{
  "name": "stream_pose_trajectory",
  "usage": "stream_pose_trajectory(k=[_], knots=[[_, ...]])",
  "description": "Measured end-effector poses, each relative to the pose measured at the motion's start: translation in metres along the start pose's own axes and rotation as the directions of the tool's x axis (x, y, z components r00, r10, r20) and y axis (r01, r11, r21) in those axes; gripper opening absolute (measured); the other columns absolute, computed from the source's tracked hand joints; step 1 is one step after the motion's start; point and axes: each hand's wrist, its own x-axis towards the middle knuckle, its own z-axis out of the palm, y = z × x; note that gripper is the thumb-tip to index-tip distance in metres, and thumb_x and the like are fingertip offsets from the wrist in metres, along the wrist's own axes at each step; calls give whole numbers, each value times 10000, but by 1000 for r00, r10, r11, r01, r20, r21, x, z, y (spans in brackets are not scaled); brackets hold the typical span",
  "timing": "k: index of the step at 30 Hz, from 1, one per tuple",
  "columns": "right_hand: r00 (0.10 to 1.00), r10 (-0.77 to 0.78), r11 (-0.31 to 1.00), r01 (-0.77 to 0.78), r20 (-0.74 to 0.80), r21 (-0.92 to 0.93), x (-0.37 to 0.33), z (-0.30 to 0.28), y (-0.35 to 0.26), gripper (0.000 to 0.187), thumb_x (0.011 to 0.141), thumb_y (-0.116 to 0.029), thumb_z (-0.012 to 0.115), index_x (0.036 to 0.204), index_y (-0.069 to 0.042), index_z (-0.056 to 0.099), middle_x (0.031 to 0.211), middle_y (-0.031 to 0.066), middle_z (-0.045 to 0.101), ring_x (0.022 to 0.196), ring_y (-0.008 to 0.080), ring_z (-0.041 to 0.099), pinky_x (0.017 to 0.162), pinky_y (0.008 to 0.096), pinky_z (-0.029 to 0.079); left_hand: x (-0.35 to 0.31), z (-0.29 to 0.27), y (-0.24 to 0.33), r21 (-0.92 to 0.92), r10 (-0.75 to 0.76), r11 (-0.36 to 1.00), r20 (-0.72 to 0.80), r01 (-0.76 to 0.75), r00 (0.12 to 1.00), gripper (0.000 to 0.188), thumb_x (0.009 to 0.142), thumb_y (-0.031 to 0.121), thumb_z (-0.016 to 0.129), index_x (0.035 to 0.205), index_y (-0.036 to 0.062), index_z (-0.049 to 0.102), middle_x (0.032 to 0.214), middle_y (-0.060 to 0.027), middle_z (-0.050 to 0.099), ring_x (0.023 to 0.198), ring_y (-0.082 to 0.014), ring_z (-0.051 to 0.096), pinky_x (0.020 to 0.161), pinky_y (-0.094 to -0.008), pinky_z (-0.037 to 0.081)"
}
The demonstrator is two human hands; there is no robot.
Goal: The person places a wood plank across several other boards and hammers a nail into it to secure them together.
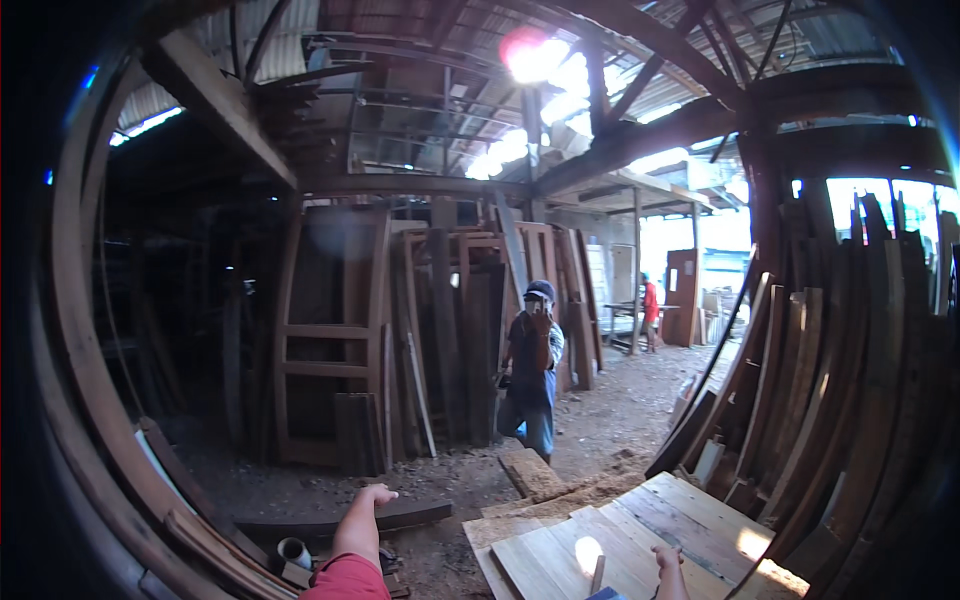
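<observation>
My left hand (376, 494) reaches forward on a red-sleeved arm from the bottom edge, its fingers curled in and nothing visible in them. It hangs over a dark plank (410, 515) lying on the dirt floor. My right hand (668, 557) shows only partly at the bottom edge, resting at the near side of a stack of pale boards (640, 520). A thin light stick (597, 574) stands up from the boards just left of that hand. Whether the hand holds anything is hidden.
A person in a cap (534, 370) stands a few steps ahead, one hand raised to the face. Another person in red (651, 305) is far back. Wooden door frames (330, 340) lean at the left, long planks (850, 380) at the right. A short board (530, 472) lies on sawdust.
</observation>
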Motion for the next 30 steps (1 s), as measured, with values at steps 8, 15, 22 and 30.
stream_pose_trajectory(k=[8,15,22,30], knots=[[928,-316,942,283,196,180,62,81,-96,954,838,-447,799,1559,-56,314,1579,319,344,1465,450,367,1178,522,372,-210,-119,-71,-505,-235,856,-196,107,952,825,951,646,595,1543,86,462,1614,-141,440,1493,-324,403,1158,-510,381],[784,-533,824,395,319,406,85,152,-208,1123,852,-587,755,1621,-45,142,1647,258,286,1459,484,353,1092,736,318,-358,-205,-84,-785,-307,606,-384,-133,871,886,952,676,576,1632,174,309,1722,-70,241,1588,-307,183,1216,-619,218],[611,-544,837,341,575,429,-105,167,-273,943,887,-649,695,1555,-100,321,1543,203,439,1424,387,398,1075,687,331,-488,-219,-87,-801,-388,541,-507,-256,769,1005,902,759,578,1656,192,233,1748,-55,128,1610,-283,62,1235,-626,181],[425,-747,653,322,511,686,-186,145,-330,987,907,-744,602,1491,16,366,1226,154,588,1000,259,620,829,421,526,-586,-273,-85,-739,-407,533,-651,-413,640,1237,795,876,586,1679,168,87,1735,-204,4,1607,-340,-52,1253,-608,126]])
